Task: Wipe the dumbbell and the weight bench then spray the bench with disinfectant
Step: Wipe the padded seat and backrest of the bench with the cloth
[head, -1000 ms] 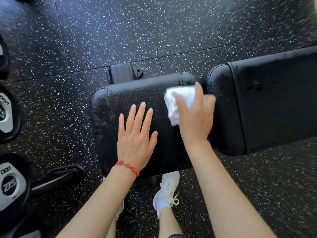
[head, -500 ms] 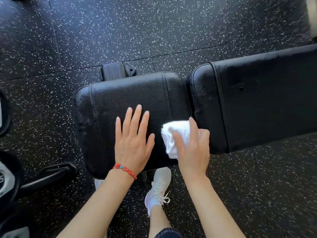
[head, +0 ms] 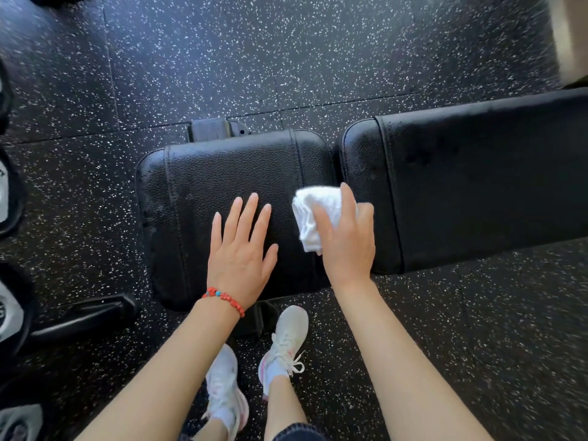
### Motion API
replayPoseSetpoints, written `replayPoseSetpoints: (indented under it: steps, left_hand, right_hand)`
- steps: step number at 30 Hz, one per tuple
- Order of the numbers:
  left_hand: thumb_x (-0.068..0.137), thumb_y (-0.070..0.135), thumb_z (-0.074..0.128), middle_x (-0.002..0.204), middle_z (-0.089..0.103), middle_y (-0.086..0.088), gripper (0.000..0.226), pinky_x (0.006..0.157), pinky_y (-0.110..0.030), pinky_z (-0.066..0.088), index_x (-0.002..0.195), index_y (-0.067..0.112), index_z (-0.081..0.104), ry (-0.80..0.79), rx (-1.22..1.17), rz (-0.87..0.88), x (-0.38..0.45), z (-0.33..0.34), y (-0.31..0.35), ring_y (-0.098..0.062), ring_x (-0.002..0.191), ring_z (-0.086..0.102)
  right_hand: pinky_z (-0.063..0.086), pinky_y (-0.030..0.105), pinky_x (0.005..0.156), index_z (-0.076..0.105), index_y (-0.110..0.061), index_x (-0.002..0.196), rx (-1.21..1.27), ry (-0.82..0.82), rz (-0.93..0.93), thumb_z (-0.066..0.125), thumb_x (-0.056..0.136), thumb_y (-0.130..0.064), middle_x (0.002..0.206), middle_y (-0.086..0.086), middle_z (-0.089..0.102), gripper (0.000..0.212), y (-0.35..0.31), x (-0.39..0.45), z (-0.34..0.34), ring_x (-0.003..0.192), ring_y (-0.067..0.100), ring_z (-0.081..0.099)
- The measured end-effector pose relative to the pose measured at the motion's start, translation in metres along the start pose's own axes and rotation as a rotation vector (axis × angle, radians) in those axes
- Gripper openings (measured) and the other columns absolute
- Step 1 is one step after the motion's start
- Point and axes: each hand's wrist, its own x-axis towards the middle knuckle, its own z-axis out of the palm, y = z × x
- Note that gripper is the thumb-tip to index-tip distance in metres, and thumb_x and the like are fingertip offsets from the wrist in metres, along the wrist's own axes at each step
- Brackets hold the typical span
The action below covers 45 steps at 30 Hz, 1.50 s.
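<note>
The black padded weight bench lies across the view: its seat pad (head: 203, 192) on the left, its long back pad (head: 477, 179) on the right. My left hand (head: 240, 253) rests flat on the seat pad, fingers spread, a red bead bracelet on the wrist. My right hand (head: 345, 240) presses a folded white cloth (head: 313, 214) onto the right end of the seat pad, beside the gap between the two pads. Dumbbells (head: 9, 307) with grey end plates sit at the left edge, partly cut off.
Black speckled rubber floor (head: 318, 58) surrounds the bench. A black bench foot (head: 216, 128) sticks out behind the seat pad. My two white sneakers (head: 286, 342) stand just below the seat. A dumbbell handle (head: 82, 316) reaches toward the bench at lower left.
My right hand with the cloth slid from the far edge of the seat pad to its near edge, then back up toward the middle. My left hand stayed flat on the pad.
</note>
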Motion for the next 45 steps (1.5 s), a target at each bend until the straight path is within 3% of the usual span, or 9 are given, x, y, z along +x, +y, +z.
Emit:
replayPoseSetpoints:
  steps: [4, 7, 14, 22, 27, 30, 34, 39, 45]
  left_hand:
    - [0.082, 0.023, 0.064, 0.143, 0.041, -0.019, 0.056, 0.103, -0.058, 0.029, 0.132, 0.003, 0.049, -0.008, -0.031, 0.025, -0.004, -0.006, 0.002, -0.038, 0.131, 0.037]
    - [0.074, 0.016, 0.075, 0.139, 0.045, -0.022, 0.061, 0.098, -0.06, 0.033, 0.128, 0.0, 0.052, -0.005, -0.061, 0.05, -0.015, -0.011, 0.004, -0.042, 0.127, 0.043]
    - [0.084, 0.033, 0.037, 0.138, 0.047, -0.019, 0.056, 0.1, -0.056, 0.034, 0.128, 0.002, 0.052, 0.012, -0.11, 0.145, -0.023, -0.014, 0.034, -0.038, 0.127, 0.043]
    - [0.086, 0.033, 0.04, 0.142, 0.042, -0.017, 0.054, 0.105, -0.056, 0.027, 0.132, 0.005, 0.049, 0.102, -0.041, 0.03, 0.027, 0.013, 0.062, -0.036, 0.132, 0.037]
    - [0.088, 0.031, 0.043, 0.146, 0.036, -0.017, 0.054, 0.11, -0.054, 0.016, 0.136, 0.006, 0.043, 0.153, 0.01, -0.083, 0.034, 0.032, 0.071, -0.035, 0.135, 0.029]
    - [0.088, 0.031, 0.044, 0.148, 0.034, -0.016, 0.055, 0.111, -0.052, 0.012, 0.137, 0.006, 0.042, 0.167, 0.027, -0.086, 0.035, 0.034, 0.071, -0.033, 0.137, 0.026]
    - [0.088, 0.029, 0.045, 0.147, 0.035, -0.016, 0.053, 0.111, -0.053, 0.014, 0.136, 0.006, 0.043, 0.162, 0.01, -0.116, 0.035, 0.03, 0.074, -0.032, 0.137, 0.025]
    - [0.089, 0.026, 0.043, 0.144, 0.039, -0.019, 0.05, 0.109, -0.054, 0.02, 0.133, 0.003, 0.047, 0.192, -0.022, -0.159, 0.041, 0.018, 0.088, -0.035, 0.134, 0.032]
    - [0.09, 0.029, 0.042, 0.143, 0.041, -0.017, 0.05, 0.11, -0.05, 0.019, 0.133, 0.004, 0.048, 0.176, -0.061, -0.056, 0.061, 0.014, 0.124, -0.033, 0.134, 0.032]
  right_hand:
    - [0.047, 0.035, 0.072, 0.038, -0.02, 0.139, -0.096, -0.048, -0.003, 0.02, 0.087, -0.067, 0.107, 0.008, 0.044, 0.072, 0.022, -0.047, -0.006, 0.088, 0.017, 0.041]
    - [0.036, 0.029, 0.073, 0.031, -0.024, 0.141, 0.006, -0.064, 0.072, 0.039, 0.084, -0.06, 0.102, -0.001, 0.035, 0.068, 0.027, -0.064, -0.018, 0.092, 0.02, 0.047]
    - [0.035, 0.027, 0.077, 0.03, -0.022, 0.142, 0.111, 0.145, 0.106, 0.045, 0.085, -0.053, 0.105, -0.002, 0.032, 0.067, 0.041, -0.06, -0.051, 0.089, 0.014, 0.04]
    - [0.04, 0.033, 0.076, 0.033, -0.018, 0.14, -0.026, 0.127, 0.047, 0.053, 0.085, -0.049, 0.1, 0.002, 0.031, 0.066, 0.069, 0.003, -0.048, 0.091, 0.026, 0.046]
    - [0.041, 0.038, 0.08, 0.038, -0.016, 0.137, -0.101, 0.131, -0.076, 0.055, 0.085, -0.05, 0.108, 0.016, 0.044, 0.064, 0.042, 0.081, -0.045, 0.095, 0.034, 0.048]
    - [0.04, 0.038, 0.081, 0.038, -0.016, 0.137, -0.121, 0.108, -0.132, 0.053, 0.085, -0.053, 0.11, 0.017, 0.045, 0.065, 0.025, 0.123, -0.04, 0.098, 0.033, 0.048]
    - [0.046, 0.04, 0.069, 0.046, -0.009, 0.131, -0.085, 0.161, -0.209, 0.057, 0.084, -0.05, 0.097, 0.019, 0.049, 0.064, 0.041, 0.105, -0.041, 0.082, 0.033, 0.051]
    - [0.045, 0.031, 0.062, 0.046, -0.009, 0.131, -0.05, 0.077, -0.248, 0.049, 0.086, -0.05, 0.091, 0.015, 0.047, 0.061, 0.089, 0.047, -0.065, 0.073, 0.027, 0.05]
    - [0.049, 0.039, 0.066, 0.04, -0.012, 0.135, 0.001, 0.03, -0.098, 0.044, 0.083, -0.057, 0.095, 0.008, 0.042, 0.068, 0.111, 0.031, -0.087, 0.079, 0.024, 0.049]
